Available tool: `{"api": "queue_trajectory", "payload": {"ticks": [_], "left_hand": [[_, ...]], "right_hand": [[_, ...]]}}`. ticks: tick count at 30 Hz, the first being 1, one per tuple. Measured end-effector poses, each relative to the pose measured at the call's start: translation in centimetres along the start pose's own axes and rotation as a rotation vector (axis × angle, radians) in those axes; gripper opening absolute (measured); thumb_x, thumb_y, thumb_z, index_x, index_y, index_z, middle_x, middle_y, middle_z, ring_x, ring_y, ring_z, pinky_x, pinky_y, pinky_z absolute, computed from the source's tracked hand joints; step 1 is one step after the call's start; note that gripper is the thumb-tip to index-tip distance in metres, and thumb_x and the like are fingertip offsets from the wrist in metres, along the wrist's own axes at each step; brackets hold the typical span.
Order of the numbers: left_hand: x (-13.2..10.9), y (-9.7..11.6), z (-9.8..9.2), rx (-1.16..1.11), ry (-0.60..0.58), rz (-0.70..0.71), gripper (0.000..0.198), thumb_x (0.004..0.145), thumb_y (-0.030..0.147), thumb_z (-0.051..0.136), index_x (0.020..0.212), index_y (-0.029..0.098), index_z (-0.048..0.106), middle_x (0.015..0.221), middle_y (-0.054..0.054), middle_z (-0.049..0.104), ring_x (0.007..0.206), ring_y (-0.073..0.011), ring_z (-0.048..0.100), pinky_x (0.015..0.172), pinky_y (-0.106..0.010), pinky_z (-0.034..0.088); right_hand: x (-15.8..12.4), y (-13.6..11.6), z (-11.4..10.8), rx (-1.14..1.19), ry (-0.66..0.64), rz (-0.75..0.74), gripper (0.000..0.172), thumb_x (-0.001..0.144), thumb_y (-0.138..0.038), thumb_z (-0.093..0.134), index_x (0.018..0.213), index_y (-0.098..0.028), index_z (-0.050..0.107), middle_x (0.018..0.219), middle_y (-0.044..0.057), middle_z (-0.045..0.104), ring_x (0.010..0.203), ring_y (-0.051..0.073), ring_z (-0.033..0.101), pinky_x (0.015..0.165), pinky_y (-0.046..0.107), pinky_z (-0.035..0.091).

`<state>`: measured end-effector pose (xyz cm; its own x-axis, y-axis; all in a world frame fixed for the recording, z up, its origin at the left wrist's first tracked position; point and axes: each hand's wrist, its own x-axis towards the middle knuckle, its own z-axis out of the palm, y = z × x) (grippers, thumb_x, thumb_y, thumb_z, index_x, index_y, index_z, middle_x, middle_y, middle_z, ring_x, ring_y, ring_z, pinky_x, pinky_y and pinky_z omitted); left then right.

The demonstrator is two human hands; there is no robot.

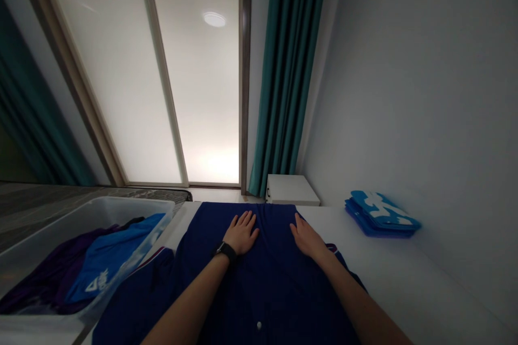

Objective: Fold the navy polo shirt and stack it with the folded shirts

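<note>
A dark blue short-sleeved shirt lies spread out on a white surface, its striped sleeve edges showing at both sides. Near the bottom of the view a small white button is visible on it. My left hand, with a dark watch on the wrist, rests flat on the cloth left of the middle, fingers stretched out. Over the shirt's far right edge lies my right hand, its fingers extended and partly apart on the fabric. Neither hand grips anything.
At left stands a translucent plastic bin with purple and blue clothes inside. A folded blue-and-white stack of cloth sits at right near the wall. Beyond the surface are a white cabinet, a teal curtain and frosted sliding doors.
</note>
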<state>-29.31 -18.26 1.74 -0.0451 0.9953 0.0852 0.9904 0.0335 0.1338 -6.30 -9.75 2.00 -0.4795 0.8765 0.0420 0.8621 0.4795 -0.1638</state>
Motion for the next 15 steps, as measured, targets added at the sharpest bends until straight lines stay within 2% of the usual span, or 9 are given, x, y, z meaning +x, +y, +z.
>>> {"api": "queue_trajectory", "payload": {"ticks": [3, 8, 11, 15], "left_hand": [[0.1, 0.1, 0.1, 0.011, 0.01, -0.028, 0.057, 0.096, 0.044, 0.028, 0.147, 0.02, 0.035, 0.156, -0.005, 0.028, 0.145, -0.0204, 0.021, 0.118, -0.046, 0.017], [0.1, 0.3, 0.1, 0.018, 0.022, -0.08, 0.057, 0.096, 0.045, 0.029, 0.147, 0.021, 0.035, 0.156, -0.004, 0.029, 0.145, -0.0213, 0.021, 0.117, -0.045, 0.017], [0.1, 0.3, 0.1, 0.026, 0.029, -0.083, 0.056, 0.096, 0.045, 0.029, 0.147, 0.022, 0.036, 0.155, -0.004, 0.03, 0.145, -0.0217, 0.022, 0.117, -0.045, 0.017], [0.2, 0.2, 0.3, 0.029, 0.043, -0.072, 0.055, 0.096, 0.045, 0.029, 0.146, 0.022, 0.036, 0.155, -0.005, 0.031, 0.144, -0.0223, 0.024, 0.116, -0.046, 0.018]], "right_hand": [[-0.5, 1.7, 0.6, -0.022, -0.013, 0.025, 0.066, 0.097, -0.043, 0.026, 0.147, -0.001, 0.03, 0.153, 0.016, 0.033, 0.142, 0.022, 0.027, 0.114, 0.029, 0.019], [-1.3, 4.5, 0.9, -0.118, 0.031, 0.267, 0.069, 0.097, -0.045, 0.028, 0.146, 0.002, 0.029, 0.149, 0.026, 0.033, 0.138, 0.033, 0.031, 0.11, 0.043, 0.024], [-1.5, 5.7, 0.6, -0.13, 0.054, 0.276, 0.066, 0.097, -0.043, 0.028, 0.144, 0.004, 0.034, 0.146, 0.027, 0.038, 0.134, 0.034, 0.036, 0.108, 0.043, 0.027], [-1.6, 5.6, 0.0, -0.136, 0.089, 0.19, 0.058, 0.096, -0.039, 0.032, 0.141, -0.004, 0.042, 0.137, 0.023, 0.049, 0.126, 0.034, 0.043, 0.103, 0.043, 0.031]]}}
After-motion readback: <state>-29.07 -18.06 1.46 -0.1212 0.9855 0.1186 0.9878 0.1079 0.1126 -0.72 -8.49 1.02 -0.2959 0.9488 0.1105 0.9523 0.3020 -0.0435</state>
